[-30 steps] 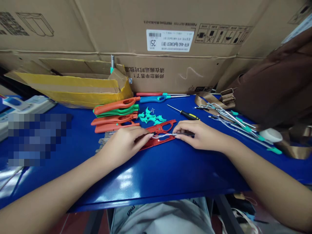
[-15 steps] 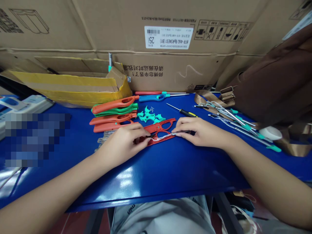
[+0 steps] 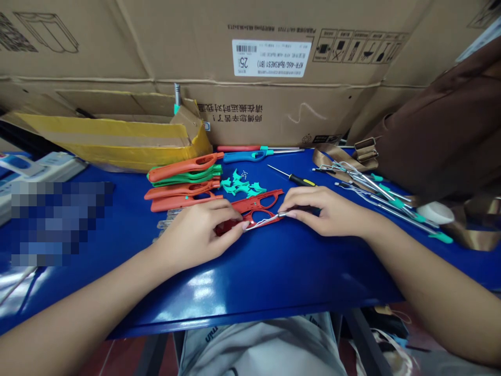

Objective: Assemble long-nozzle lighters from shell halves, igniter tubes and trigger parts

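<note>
"What's the work surface like?"

"A glossy blue tabletop (image 3: 250, 284), with pale glare near its front edge. Below that edge there's a pale grey garment (image 3: 258, 347) on the person's lap."

"And the room beyond it?"

"Large brown cardboard cartons (image 3: 282, 112) stand along the far edge, one with a white barcode label (image 3: 272, 58). At far left is an open cardboard box with yellow-taped flaps (image 3: 117, 140), and left of it a white power strip (image 3: 39, 169). A brown fabric bag (image 3: 442, 125) slumps at far right."

"Where are the hands?"

"Mid-table, close together but just apart. The left hand (image 3: 199, 235) pinches the near end of a red plastic lighter shell (image 3: 262, 204), and the right hand (image 3: 324, 211) pinches a thin metal-and-wire piece (image 3: 270, 218) lying across that shell."

"What's nearby?"

"Left of the shell lie long orange plastic shells (image 3: 183, 167) and green ones (image 3: 188, 176). Just beyond it are loose teal plastic pieces (image 3: 240, 184). To the right are a black-and-yellow-handled screwdriver (image 3: 293, 178) and a spread of steel rods with teal tips (image 3: 385, 196)."
</note>
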The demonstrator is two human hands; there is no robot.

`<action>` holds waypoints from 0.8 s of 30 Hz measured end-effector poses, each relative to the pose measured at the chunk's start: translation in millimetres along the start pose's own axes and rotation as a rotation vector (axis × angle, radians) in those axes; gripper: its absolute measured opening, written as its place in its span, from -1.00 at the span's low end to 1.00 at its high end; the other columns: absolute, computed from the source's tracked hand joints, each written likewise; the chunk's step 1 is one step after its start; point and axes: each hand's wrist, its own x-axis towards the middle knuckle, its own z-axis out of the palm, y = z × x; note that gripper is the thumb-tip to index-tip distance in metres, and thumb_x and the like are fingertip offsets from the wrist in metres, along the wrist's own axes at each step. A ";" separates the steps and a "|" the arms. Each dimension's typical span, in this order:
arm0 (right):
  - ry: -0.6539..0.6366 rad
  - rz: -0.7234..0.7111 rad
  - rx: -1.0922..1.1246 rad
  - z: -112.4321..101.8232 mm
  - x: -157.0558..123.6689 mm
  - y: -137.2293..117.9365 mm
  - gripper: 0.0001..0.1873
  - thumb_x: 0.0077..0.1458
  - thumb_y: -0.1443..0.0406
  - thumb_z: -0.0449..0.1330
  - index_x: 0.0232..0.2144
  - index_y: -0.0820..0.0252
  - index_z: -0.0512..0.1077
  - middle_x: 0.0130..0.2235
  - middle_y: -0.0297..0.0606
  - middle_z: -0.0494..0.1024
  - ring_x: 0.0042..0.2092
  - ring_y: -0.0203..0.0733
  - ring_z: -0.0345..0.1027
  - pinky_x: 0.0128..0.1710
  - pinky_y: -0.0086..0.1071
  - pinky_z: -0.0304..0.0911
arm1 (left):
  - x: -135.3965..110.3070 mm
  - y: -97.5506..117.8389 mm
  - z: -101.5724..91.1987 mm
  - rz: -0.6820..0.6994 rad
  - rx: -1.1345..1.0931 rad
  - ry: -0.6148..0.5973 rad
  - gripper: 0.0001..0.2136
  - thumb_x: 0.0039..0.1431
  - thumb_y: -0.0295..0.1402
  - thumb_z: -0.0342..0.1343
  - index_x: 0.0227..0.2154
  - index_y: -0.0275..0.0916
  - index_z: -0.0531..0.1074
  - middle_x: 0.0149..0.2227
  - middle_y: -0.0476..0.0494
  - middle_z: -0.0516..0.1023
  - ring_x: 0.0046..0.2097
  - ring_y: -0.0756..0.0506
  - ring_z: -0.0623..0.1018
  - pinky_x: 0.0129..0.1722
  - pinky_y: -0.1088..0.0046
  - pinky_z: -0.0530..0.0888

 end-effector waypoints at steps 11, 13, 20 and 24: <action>-0.130 0.041 0.000 0.5 0.1 1.1 -0.79 0.34 0.33 0.12 -0.10 0.20 0.55 -0.12 -0.16 0.59 -0.08 -0.17 0.47 -0.02 -0.30 0.35 | -1.0 0.5 -2.8 -0.057 0.024 -0.050 -0.86 0.22 -0.29 0.13 -0.24 -0.22 0.50 -0.37 -0.04 0.56 -0.36 -0.04 0.54 -0.38 0.45 0.41; -0.124 0.049 -0.020 1.4 0.8 1.8 -0.79 0.34 0.33 0.12 -0.11 0.20 0.55 -0.12 -0.15 0.59 -0.08 -0.17 0.47 -0.03 -0.30 0.34 | -0.4 -0.3 -2.1 -0.043 0.037 -0.056 -0.88 0.23 -0.31 0.13 -0.26 -0.22 0.49 -0.37 -0.04 0.56 -0.36 -0.05 0.53 -0.38 0.45 0.40; -0.079 0.062 -0.062 3.0 0.5 4.8 -0.84 0.31 0.34 0.15 -0.14 0.18 0.53 -0.11 -0.17 0.56 -0.10 -0.16 0.45 -0.06 -0.30 0.32 | -1.0 -3.8 -1.1 -0.030 0.022 -0.057 -0.88 0.27 -0.31 0.13 -0.23 -0.21 0.52 -0.35 -0.05 0.58 -0.35 -0.04 0.54 -0.39 0.47 0.40; -0.076 0.098 -0.094 4.1 0.1 6.7 -0.87 0.28 0.33 0.18 -0.15 0.16 0.52 -0.14 -0.19 0.57 -0.16 -0.17 0.45 -0.16 -0.32 0.32 | -1.3 -3.9 -0.1 -0.017 0.016 -0.044 -0.86 0.28 -0.25 0.16 -0.22 -0.20 0.53 -0.34 -0.03 0.60 -0.35 -0.03 0.55 -0.40 0.48 0.40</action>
